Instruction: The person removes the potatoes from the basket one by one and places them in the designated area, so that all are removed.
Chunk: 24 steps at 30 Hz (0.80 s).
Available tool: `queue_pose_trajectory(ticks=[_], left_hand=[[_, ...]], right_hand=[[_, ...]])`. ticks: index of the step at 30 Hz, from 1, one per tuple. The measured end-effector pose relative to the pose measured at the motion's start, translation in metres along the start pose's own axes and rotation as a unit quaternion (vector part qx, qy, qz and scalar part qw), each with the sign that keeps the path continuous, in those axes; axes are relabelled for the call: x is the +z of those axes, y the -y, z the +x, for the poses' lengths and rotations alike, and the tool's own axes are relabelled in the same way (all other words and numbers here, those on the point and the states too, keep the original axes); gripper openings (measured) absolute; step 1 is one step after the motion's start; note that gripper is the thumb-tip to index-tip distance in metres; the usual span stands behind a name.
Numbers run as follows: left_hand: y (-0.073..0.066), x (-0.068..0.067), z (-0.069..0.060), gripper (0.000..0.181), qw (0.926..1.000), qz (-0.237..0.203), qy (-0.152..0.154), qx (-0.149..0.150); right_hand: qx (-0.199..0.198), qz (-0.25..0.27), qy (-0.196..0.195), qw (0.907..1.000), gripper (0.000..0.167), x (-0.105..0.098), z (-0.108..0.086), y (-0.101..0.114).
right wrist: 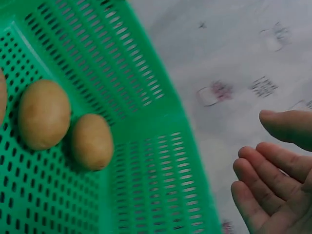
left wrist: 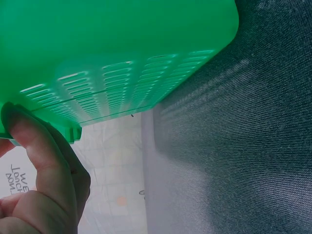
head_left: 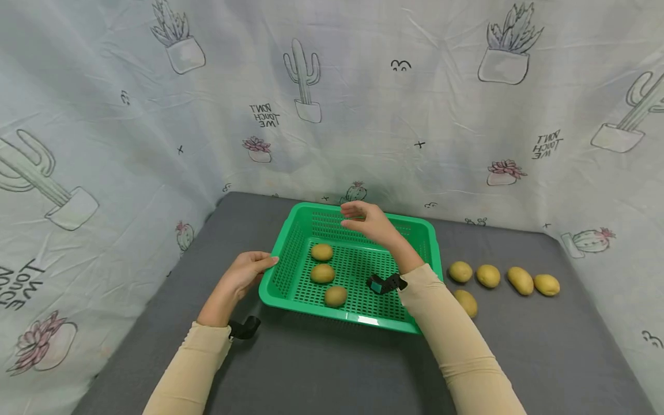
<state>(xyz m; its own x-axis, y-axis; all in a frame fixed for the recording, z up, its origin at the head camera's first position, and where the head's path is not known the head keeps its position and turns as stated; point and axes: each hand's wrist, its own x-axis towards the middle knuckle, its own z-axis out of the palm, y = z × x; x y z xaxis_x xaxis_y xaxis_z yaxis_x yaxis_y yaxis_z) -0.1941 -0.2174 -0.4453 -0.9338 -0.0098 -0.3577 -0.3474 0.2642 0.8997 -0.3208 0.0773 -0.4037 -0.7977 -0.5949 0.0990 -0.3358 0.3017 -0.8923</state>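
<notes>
A green perforated plastic basket (head_left: 358, 319) stands on the grey table, with three potatoes (head_left: 323, 273) lying on its left half. My left hand (head_left: 244, 275) pinches the basket's left rim, thumb on top; the left wrist view shows its fingers (left wrist: 46, 161) curled under that rim. Above the far side of the basket hovers my right hand (head_left: 370, 223), holding nothing. In the right wrist view the fingers (right wrist: 265, 183) are loosely bent, thumb apart from them, and two of the potatoes (right wrist: 45, 114) show whole inside the basket.
To the right of the basket several more potatoes (head_left: 488, 276) lie on the grey table (head_left: 311, 369). One potato (head_left: 466, 303) is close to the basket's right wall, partly behind the right sleeve. A cactus-print cloth (head_left: 363, 115) hangs behind the table and at both sides.
</notes>
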Motion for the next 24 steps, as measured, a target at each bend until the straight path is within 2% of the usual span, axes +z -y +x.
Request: queue_pose_trajectory(ticks=[6, 11, 24], left_hand=[[-0.002, 0.0, -0.001, 0.061, 0.9999, 0.012, -0.002, 0.002], [-0.003, 0.0, -0.001, 0.057, 1.0, -0.004, -0.001, -0.001], [-0.002, -0.001, 0.0, 0.051, 0.9999, 0.0, -0.013, 0.005]], right_hand=[[0.029, 0.002, 0.017, 0.9994, 0.048, 0.015, 0.014, -0.021], [0.036, -0.009, 0.057, 0.9977, 0.051, 0.026, 0.015, -0.035], [0.086, -0.015, 0.12, 0.9889, 0.054, 0.049, 0.016, -0.058]])
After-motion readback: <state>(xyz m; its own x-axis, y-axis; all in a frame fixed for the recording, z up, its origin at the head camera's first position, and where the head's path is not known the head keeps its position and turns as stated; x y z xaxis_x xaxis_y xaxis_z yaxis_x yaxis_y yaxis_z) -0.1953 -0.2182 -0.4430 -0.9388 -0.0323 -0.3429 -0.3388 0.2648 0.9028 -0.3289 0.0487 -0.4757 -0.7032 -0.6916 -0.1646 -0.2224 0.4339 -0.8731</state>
